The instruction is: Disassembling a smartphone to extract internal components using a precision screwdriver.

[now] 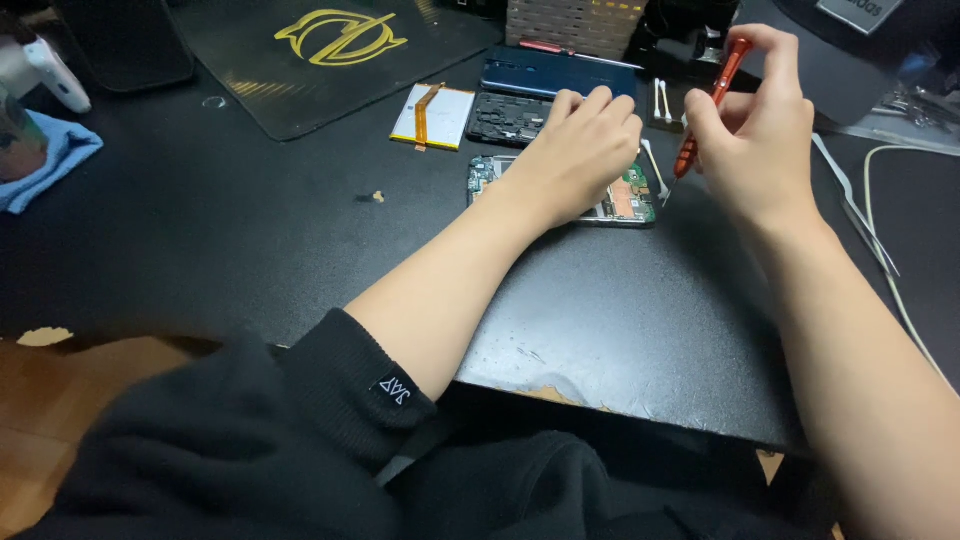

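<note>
Nearest to us, we see our black sleeves point(300, 440) and the worn near edge of the black table point(620, 350), where the coating is chipped. Both forearms reach away from us over this dark surface.

A little farther, our left hand point(580, 155) lies flat on top of an opened phone point(632, 200), with the fingers curled and close together, pressing the phone down against the table. The phone has no back cover, so we see its green circuit board and an orange part at the right end. It is in the middle of the table, mostly hidden under the left hand.

Just to the right, our right hand point(755, 125) pinches a thin orange screwdriver point(708, 105) between the thumb and the fingers. The tool is tilted, its top end far and right, and its tip comes down at the right edge of the phone.

Farther, behind the left hand, there is a black inner frame point(505, 118) and to its left a white battery with an orange strip point(432, 116). Behind them lies a blue back cover point(545, 72). Two cotton swabs point(662, 100) are beside it on the right.

At the far left, we see a black mat with a yellow emblem point(330, 50) and a blue cloth point(45, 160). A white cable point(885, 190) runs along the right side.
</note>
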